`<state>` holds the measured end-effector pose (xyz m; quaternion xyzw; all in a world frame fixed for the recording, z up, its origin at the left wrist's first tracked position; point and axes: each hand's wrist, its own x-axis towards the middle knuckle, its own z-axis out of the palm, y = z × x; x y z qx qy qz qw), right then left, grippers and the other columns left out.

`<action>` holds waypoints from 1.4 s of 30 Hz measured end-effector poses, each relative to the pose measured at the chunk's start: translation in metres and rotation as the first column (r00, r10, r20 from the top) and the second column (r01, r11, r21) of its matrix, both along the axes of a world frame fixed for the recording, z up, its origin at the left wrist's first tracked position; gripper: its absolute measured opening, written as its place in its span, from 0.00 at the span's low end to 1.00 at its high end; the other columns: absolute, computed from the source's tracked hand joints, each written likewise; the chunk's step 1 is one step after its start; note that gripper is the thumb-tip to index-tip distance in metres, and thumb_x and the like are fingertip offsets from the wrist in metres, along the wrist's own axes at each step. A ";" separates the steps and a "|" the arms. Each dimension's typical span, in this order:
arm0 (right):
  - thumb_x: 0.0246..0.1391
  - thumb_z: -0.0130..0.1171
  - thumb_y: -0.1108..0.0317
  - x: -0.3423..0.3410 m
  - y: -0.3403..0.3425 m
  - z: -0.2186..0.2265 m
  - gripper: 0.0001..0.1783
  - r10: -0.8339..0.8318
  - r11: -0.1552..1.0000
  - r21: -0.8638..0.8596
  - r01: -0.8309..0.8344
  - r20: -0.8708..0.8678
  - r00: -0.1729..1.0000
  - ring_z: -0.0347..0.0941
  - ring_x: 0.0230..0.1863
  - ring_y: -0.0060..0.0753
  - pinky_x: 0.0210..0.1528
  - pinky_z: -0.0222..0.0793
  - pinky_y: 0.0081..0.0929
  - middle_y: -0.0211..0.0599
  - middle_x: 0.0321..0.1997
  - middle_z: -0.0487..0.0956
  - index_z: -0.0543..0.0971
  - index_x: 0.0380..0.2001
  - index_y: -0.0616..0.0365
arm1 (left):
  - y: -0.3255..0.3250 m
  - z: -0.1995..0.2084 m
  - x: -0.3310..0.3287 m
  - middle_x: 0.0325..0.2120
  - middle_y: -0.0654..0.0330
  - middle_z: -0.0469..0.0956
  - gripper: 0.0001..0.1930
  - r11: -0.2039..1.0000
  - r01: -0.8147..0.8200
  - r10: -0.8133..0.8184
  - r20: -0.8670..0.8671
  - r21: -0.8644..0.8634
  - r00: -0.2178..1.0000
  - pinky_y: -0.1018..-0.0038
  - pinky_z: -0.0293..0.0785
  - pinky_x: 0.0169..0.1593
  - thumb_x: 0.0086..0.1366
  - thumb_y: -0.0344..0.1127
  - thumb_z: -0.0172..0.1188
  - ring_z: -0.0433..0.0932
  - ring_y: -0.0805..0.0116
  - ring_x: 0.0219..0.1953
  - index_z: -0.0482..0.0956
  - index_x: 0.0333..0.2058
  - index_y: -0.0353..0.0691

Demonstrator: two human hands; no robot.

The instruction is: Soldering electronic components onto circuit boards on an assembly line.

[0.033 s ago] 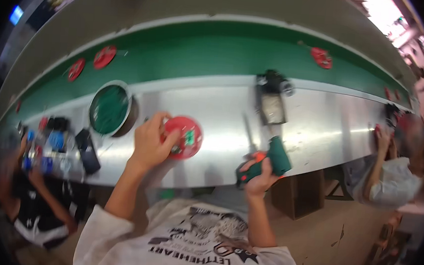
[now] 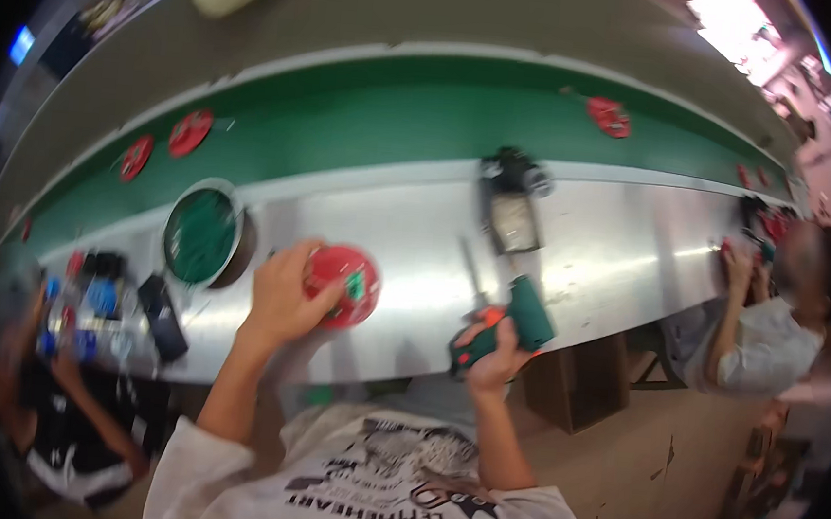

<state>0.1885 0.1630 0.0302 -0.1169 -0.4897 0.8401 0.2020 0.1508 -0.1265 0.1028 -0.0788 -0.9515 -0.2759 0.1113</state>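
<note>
My left hand (image 2: 288,289) is closed on a round red disc (image 2: 358,304) with a small green patch and shiny bits on its face. The thumb lies over the disc, and the fingers at its left edge are partly hidden. To the right, my right hand (image 2: 496,357) wraps round the handle of a dark green power drill (image 2: 532,313) with orange-red parts. Its thin front end points away from me, toward a black tray (image 2: 516,224) on the metal bench (image 2: 409,220). A dark shadow or reflection lies beside the drill on the metal.
A metal bowl (image 2: 173,221) with a green inside stands left of the disc. Beside it are a black box (image 2: 163,316) and bottles (image 2: 67,315). More red discs (image 2: 191,133) rest on the green strip (image 2: 369,109). Co-workers (image 2: 751,335) sit at right and left. A brown carton (image 2: 576,384) stands below.
The whole scene sits slightly lower and further left in the picture. Both hands keep their holds on the red disc and the drill. The right co-worker's hands have shifted slightly.
</note>
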 end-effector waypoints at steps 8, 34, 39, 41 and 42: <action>0.64 0.51 0.68 0.017 -0.005 -0.008 0.14 0.028 0.999 -0.038 -0.028 0.000 1.000 0.75 0.16 0.39 0.19 0.73 0.35 0.49 0.34 0.79 0.72 0.46 0.68 | -0.010 -0.008 -0.040 0.38 0.47 0.80 0.26 0.941 0.264 -0.271 -0.005 -0.211 0.963 0.54 0.72 0.48 0.53 0.40 0.72 0.75 0.44 0.43 0.80 0.50 0.36; 0.67 0.48 0.47 -0.007 -0.028 -0.013 0.23 -0.061 0.994 0.106 0.037 0.228 0.972 0.65 0.13 0.28 0.18 0.63 0.25 0.31 0.14 0.69 0.74 0.38 0.58 | -0.333 -0.049 -0.209 0.35 0.39 0.83 0.17 0.876 -0.472 0.478 -0.053 0.096 0.877 0.48 0.76 0.49 0.71 0.40 0.53 0.81 0.37 0.43 0.84 0.39 0.32; 0.66 0.48 0.47 -0.011 -0.034 -0.011 0.22 -0.079 0.990 0.136 0.047 0.238 0.968 0.65 0.13 0.28 0.18 0.62 0.25 0.31 0.14 0.68 0.74 0.38 0.58 | -0.307 -0.030 -0.249 0.47 0.44 0.83 0.26 0.629 -0.776 0.747 0.245 0.038 0.618 0.53 0.77 0.53 0.66 0.56 0.58 0.82 0.44 0.52 0.86 0.45 0.37; 0.66 0.49 0.47 -0.012 -0.036 -0.011 0.22 -0.099 0.988 0.140 0.066 0.242 0.965 0.65 0.13 0.28 0.17 0.62 0.25 0.31 0.15 0.69 0.74 0.38 0.58 | -0.285 -0.020 -0.251 0.50 0.47 0.83 0.29 0.586 -0.809 0.767 0.351 -0.045 0.536 0.56 0.78 0.54 0.64 0.60 0.60 0.82 0.47 0.54 0.85 0.47 0.39; 0.66 0.49 0.47 -0.011 -0.038 -0.011 0.22 -0.093 0.988 0.145 0.060 0.237 0.967 0.65 0.13 0.28 0.17 0.62 0.25 0.31 0.15 0.69 0.74 0.38 0.58 | -0.280 -0.021 -0.255 0.52 0.49 0.82 0.31 0.571 -0.816 0.788 0.335 -0.086 0.517 0.58 0.78 0.55 0.62 0.63 0.61 0.81 0.49 0.56 0.84 0.49 0.40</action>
